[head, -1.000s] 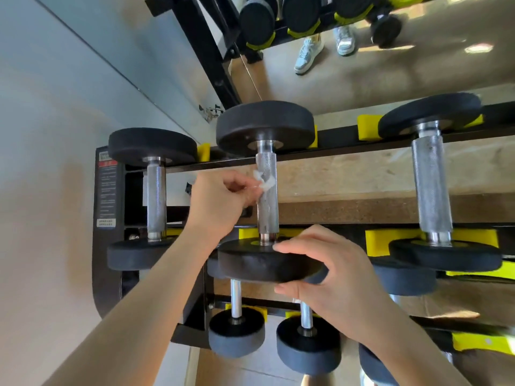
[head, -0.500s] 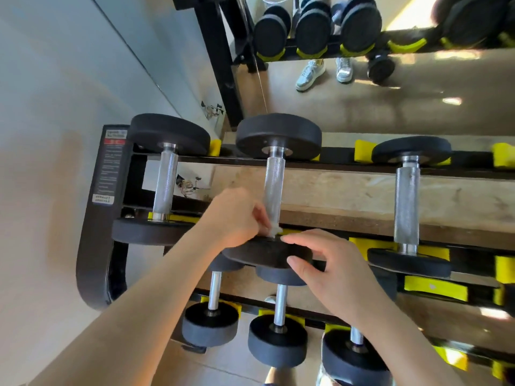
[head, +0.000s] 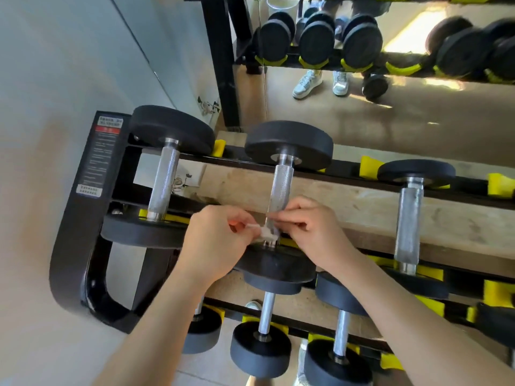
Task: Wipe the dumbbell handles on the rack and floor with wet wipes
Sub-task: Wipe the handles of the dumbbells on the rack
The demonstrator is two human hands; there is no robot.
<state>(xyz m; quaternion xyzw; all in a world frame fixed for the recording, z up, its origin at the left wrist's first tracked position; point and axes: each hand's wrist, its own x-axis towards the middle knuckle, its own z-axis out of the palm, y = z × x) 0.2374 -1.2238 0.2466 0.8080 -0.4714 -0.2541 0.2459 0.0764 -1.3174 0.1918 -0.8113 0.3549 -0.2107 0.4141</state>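
A black dumbbell with a knurled steel handle (head: 281, 185) lies in the middle of the rack's top tier (head: 362, 179). A small white wet wipe (head: 266, 233) sits against the near end of that handle. My left hand (head: 220, 243) pinches the wipe from the left. My right hand (head: 312, 229) pinches it from the right, fingers curled against the handle just above the near black head (head: 276, 264). Two more dumbbells, one with its handle (head: 164, 179) at left and one with its handle (head: 408, 218) at right, lie on the same tier.
Smaller dumbbells (head: 262, 349) rest on the lower tier below my arms. The black rack end frame (head: 83, 218) with a warning label stands by the pale wall at left. A mirror (head: 390, 107) behind the rack reflects more dumbbells and a person's shoes.
My left hand slid the wipe down the handle from its upper part to the near end. My right hand left the near dumbbell head and came up to pinch the wipe.
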